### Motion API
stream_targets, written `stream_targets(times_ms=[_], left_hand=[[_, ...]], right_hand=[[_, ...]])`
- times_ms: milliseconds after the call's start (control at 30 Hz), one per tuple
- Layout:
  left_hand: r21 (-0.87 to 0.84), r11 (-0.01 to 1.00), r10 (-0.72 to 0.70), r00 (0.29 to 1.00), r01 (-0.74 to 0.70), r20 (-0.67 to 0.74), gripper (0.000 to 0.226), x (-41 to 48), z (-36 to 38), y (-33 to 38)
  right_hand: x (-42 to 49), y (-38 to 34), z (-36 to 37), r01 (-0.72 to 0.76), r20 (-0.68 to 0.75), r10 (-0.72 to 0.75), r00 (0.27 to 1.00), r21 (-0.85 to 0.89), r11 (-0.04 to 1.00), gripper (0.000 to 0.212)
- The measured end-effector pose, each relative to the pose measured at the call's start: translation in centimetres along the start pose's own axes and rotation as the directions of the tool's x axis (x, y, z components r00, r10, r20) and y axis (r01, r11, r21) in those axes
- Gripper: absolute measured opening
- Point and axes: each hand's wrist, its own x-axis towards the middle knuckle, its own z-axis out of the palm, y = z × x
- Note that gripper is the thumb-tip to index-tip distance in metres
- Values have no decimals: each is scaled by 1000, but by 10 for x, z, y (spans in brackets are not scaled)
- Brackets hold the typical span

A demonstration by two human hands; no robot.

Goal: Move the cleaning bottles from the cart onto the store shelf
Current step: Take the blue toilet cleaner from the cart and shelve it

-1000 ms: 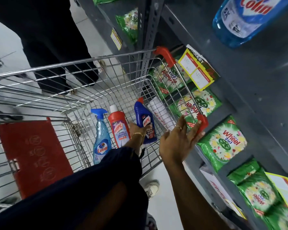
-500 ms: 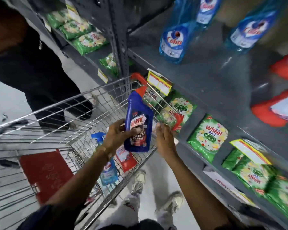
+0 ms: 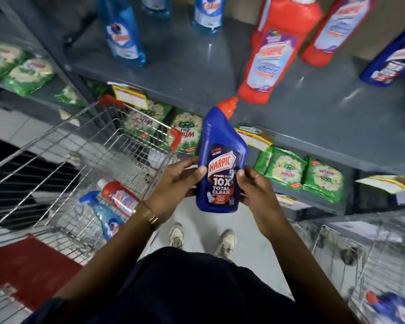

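Lifted clear of the cart (image 3: 56,146), the blue Harpic bottle (image 3: 221,160) now sits upright, gripped between my left hand (image 3: 175,183) and right hand (image 3: 255,185) before the shelf (image 3: 185,73).

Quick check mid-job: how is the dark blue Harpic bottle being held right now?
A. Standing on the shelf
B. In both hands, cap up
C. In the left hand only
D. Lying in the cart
B: the left hand and right hand grip the blue Harpic bottle from either side, its orange cap pointing up toward the shelf.

Green detergent packets (image 3: 299,174) are seen lying just right of the grip, yellow price tags (image 3: 255,139) above them, and white shoes (image 3: 225,244) on the floor (image 3: 197,220) below.
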Motion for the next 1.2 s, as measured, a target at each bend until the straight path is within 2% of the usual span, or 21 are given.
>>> stream_targets(times_ms=[167,333,500,633,833,1000,1200], left_hand=[[41,999,29,994,-34,109,25,12,52,9],[68,984,144,966,-162,216,22,36,110,25],[93,943,270,899,-319,344,25,76,176,47],[107,885,372,827,-452,422,19,115,233,69],[112,867,387,798,-485,463,21,162,305,66],[163,866,367,823,-472,433,25,191,336,47],[230,793,467,805,-565,365,31,212,352,30]], right_hand=[[-20,-8,-48,106,-123,-98,988,60,993,20],[-23,-28,-97,256,-219,-236,947,65,965,22],[-10,-59,-163,414,-264,-403,876,-14,910,25],[8,-87,-219,507,-311,-498,809,-59,860,36],[35,-103,-288,526,-386,-537,750,-143,838,29],[48,-92,-321,507,-420,-506,754,-119,854,38],[58,-85,-334,492,-454,-499,738,-144,859,39]])
